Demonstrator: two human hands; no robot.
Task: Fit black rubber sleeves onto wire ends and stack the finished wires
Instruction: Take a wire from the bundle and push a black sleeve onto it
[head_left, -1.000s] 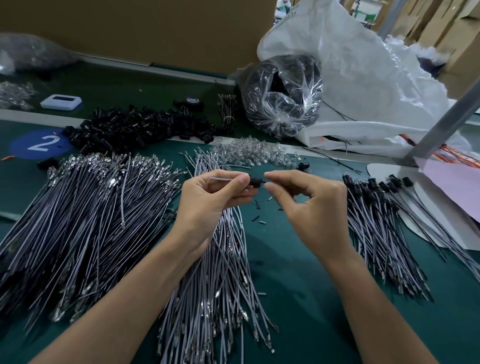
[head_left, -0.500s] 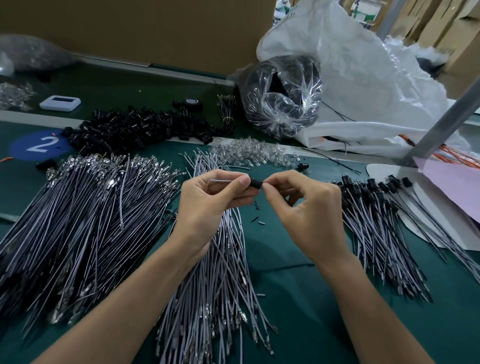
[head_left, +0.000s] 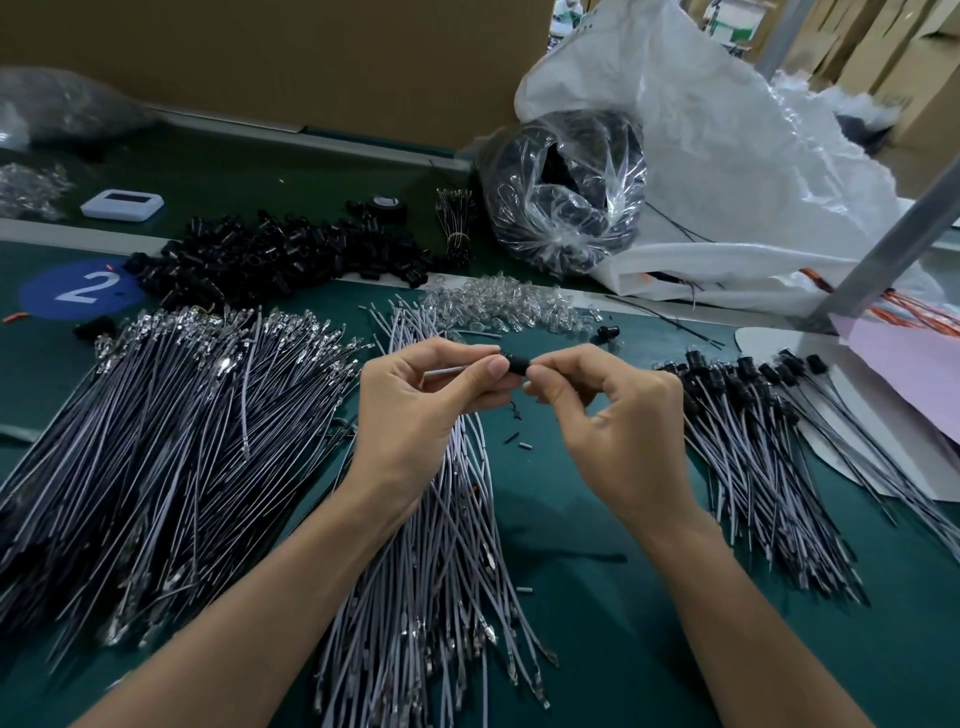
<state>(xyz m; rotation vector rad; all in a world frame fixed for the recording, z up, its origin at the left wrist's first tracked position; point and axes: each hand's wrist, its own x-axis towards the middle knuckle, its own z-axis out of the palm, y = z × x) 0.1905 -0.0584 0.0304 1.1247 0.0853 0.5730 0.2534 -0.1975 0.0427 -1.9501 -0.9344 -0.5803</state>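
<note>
Head view: left hand (head_left: 410, 421) pinches a thin grey wire (head_left: 445, 371), right hand (head_left: 621, 415) its stubby black rubber sleeve (head_left: 515, 364).

head view looks forward and down, close over the green table (head_left: 597, 597), wide-angle.

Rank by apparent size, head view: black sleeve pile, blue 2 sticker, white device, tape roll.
black sleeve pile
blue 2 sticker
white device
tape roll
Device and roll lie farther back; true sizes unsure.

Left hand (head_left: 410, 415) and right hand (head_left: 621, 415), forearms (head_left: 270, 597) bare.
</note>
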